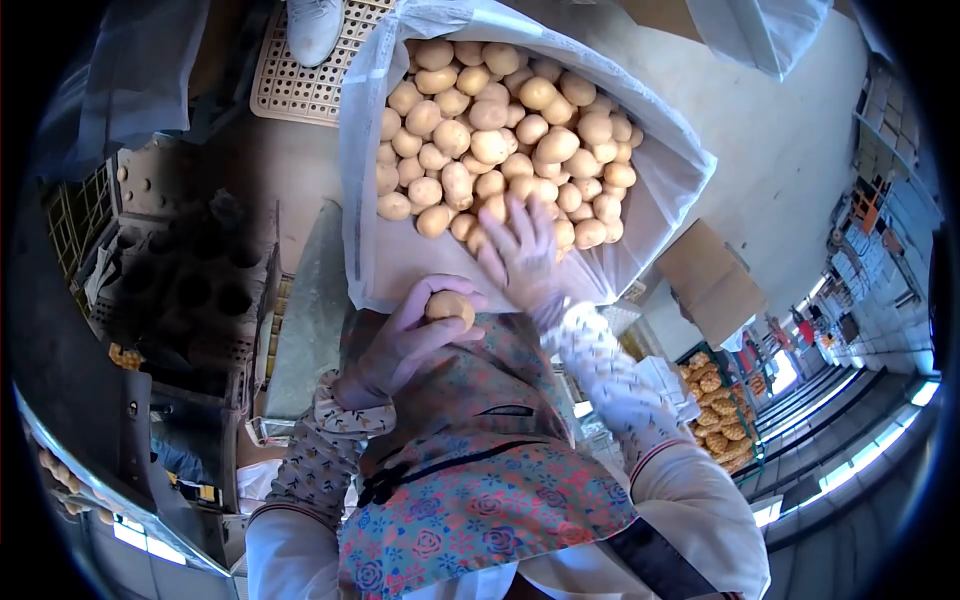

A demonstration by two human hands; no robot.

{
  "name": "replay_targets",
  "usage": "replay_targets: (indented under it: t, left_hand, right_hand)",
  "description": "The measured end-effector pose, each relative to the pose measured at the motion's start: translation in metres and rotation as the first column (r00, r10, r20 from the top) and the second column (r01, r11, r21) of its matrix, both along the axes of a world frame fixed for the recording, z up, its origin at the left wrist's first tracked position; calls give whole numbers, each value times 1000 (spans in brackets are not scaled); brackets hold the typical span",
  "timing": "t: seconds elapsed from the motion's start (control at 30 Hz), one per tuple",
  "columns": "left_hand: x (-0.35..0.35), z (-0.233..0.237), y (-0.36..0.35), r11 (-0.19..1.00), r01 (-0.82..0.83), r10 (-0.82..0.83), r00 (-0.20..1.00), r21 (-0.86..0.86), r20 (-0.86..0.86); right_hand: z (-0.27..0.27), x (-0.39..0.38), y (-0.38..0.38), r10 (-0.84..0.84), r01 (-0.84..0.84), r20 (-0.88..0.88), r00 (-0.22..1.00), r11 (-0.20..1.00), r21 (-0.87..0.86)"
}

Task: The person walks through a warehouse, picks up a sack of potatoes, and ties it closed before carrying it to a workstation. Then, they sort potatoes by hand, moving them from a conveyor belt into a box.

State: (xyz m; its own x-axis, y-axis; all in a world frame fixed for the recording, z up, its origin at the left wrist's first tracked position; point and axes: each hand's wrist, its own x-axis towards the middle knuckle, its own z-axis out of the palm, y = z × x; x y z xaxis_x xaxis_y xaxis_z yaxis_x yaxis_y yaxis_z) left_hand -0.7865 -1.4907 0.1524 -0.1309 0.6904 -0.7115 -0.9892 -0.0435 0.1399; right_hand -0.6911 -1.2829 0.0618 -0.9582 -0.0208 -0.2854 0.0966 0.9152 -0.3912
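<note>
A large white sack (660,190) lies open before me, filled with several pale yellow potatoes (500,130). My left hand (400,345), in a thin purple glove, is closed around a single potato (450,305) just below the sack's near edge. My right hand (525,255), also gloved, reaches over the sack's rim with its fingers spread on the nearest potatoes; nothing is gripped in it. Both arms wear patterned sleeves, and a floral apron (480,500) covers my front.
A dark metal machine (190,290) stands at the left. A beige perforated tray (310,75) and someone's shoe (312,25) lie beyond the sack. A cardboard box (710,280) and crates of potatoes (722,415) sit at the right on the concrete floor.
</note>
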Motion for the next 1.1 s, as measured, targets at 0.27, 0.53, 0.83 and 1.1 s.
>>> replay_targets:
  t: [0.27,0.53,0.83,1.1]
  left_hand:
    - [-8,-1,4,971,-203,210,977,-125,46]
    - [-13,-2,5,979,-165,155,984,-122,-89]
    - [6,-6,8,990,-139,140,984,17,-109]
    - [11,-13,-4,980,-118,132,988,161,-82]
  right_hand:
    - [36,21,-25,-198,273,267,943,920,-282]
    - [20,-36,-16,-154,146,-23,988,968,-204]
    - [-57,-144,-40,-112,141,-246,963,985,101]
    - [9,-7,-26,-38,101,151,988,897,-430]
